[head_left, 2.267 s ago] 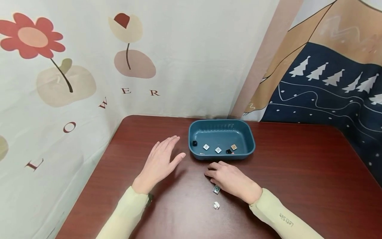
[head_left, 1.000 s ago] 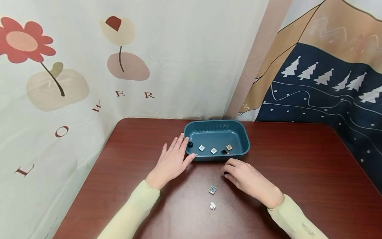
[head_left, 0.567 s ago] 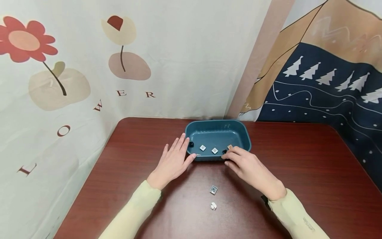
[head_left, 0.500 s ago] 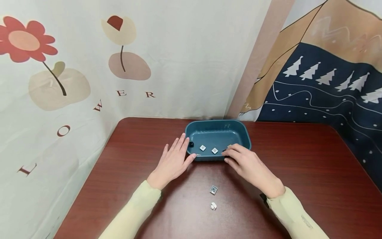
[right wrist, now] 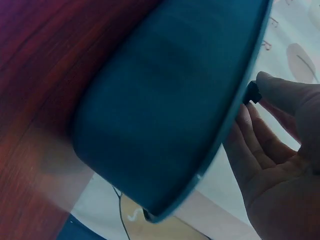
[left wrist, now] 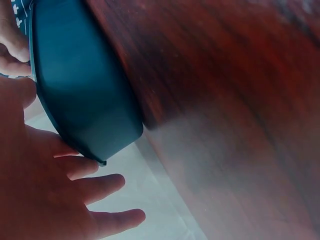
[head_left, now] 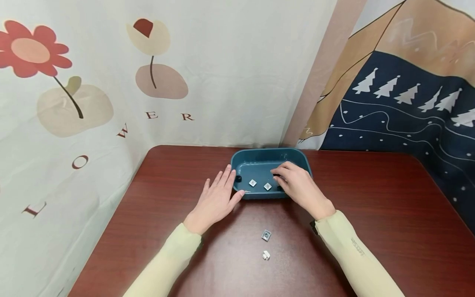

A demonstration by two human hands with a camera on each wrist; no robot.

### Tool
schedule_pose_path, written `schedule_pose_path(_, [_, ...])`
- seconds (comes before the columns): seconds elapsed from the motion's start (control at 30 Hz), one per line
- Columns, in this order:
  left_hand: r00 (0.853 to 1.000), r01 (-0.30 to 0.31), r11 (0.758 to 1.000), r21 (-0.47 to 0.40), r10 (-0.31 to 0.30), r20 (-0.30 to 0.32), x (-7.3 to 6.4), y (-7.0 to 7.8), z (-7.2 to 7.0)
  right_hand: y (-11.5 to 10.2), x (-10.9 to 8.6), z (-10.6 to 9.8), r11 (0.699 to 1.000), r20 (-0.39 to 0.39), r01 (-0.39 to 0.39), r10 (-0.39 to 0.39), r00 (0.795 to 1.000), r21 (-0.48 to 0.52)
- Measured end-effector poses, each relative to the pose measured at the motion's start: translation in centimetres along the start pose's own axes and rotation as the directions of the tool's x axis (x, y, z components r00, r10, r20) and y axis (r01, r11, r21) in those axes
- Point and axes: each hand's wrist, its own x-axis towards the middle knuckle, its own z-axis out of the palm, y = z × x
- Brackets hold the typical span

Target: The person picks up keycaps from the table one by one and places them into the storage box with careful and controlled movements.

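My right hand (head_left: 301, 186) reaches over the near rim of a blue-green plastic bin (head_left: 267, 196). Between its thumb and fingertips it pinches a small black block (right wrist: 253, 92), seen at the rim in the right wrist view. My left hand (head_left: 213, 202) lies with fingers extended against the bin's left end, thumb at the near corner; in the left wrist view its fingers (left wrist: 100, 187) spread beside the rim. Inside the bin lie a white square piece (head_left: 252, 182), a second white square piece (head_left: 267, 187) and a black piece (head_left: 238, 178) at the left. My right hand hides part of the contents.
On the brown wooden table (head_left: 371, 214), nearer to me, lie a grey square piece (head_left: 266, 235) and a small white piece (head_left: 266, 255). Behind the table hangs a pale printed curtain (head_left: 237, 74), with a dark blue tree-patterned cloth (head_left: 404, 119) at the right.
My right hand has moved from the table in front of the bin up over its near rim and inside. My left hand came right to touch the bin and has since stayed there.
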Motion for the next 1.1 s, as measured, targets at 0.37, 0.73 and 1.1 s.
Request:
schedule_pose_path(0.37, [1.0,0.004,1.0,-0.007,-0.004,0.009,0.0,-0.1,-0.1,0.6,1.6,1.5,0.996,0.089,-0.087,0.086,0.992,0.001])
schedule_pose_path(0.73, [1.0,0.016,1.0,-0.016,-0.015,0.022,0.0,-0.1,-0.2,0.9,2.4,2.4,0.984,0.176,-0.176,0.176,0.968,-0.012])
schedule_pose_path(1.1, [1.0,0.006,1.0,-0.001,-0.006,0.025,0.0,-0.1,-0.3,-0.1,0.9,1.4,0.987,0.069,-0.159,0.161,0.985,-0.031])
